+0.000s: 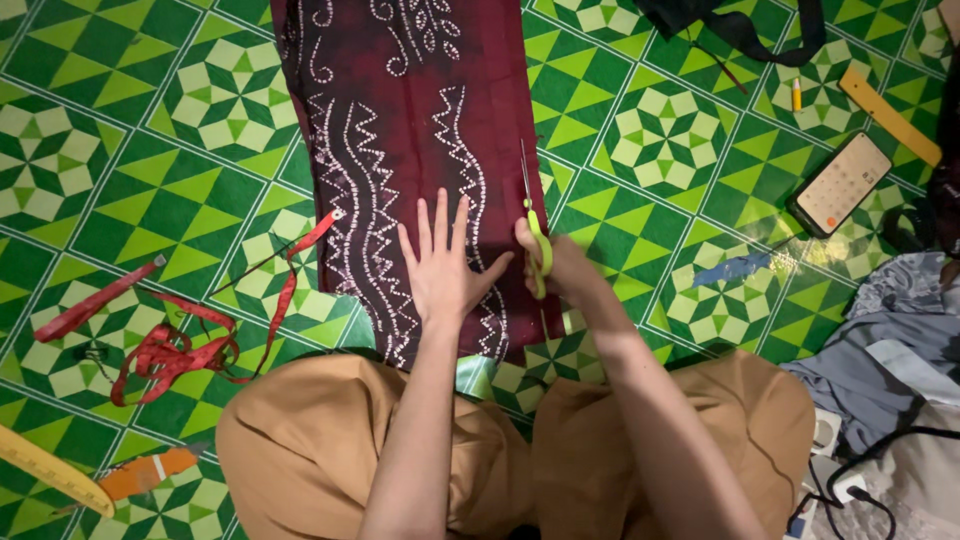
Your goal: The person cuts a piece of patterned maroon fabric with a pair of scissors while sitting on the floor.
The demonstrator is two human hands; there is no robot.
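A long strip of dark maroon cloth with white dotted zigzag patterns (400,150) lies flat on the green and white patterned tile floor (150,150). The left hand (442,265) rests palm down on the cloth's near end, all 5 fingers spread and gripping nothing. Just right of it, at the cloth's right edge, the right hand (553,265) is closed around the yellow-green handles of a pair of scissors (533,225), their thin blades pointing up along that edge. Left of the cloth lies a tangled red measuring tape (170,345). Well right of the cloth, a smartphone with a lit screen (842,183) lies beside a flat orange ruler (890,117).
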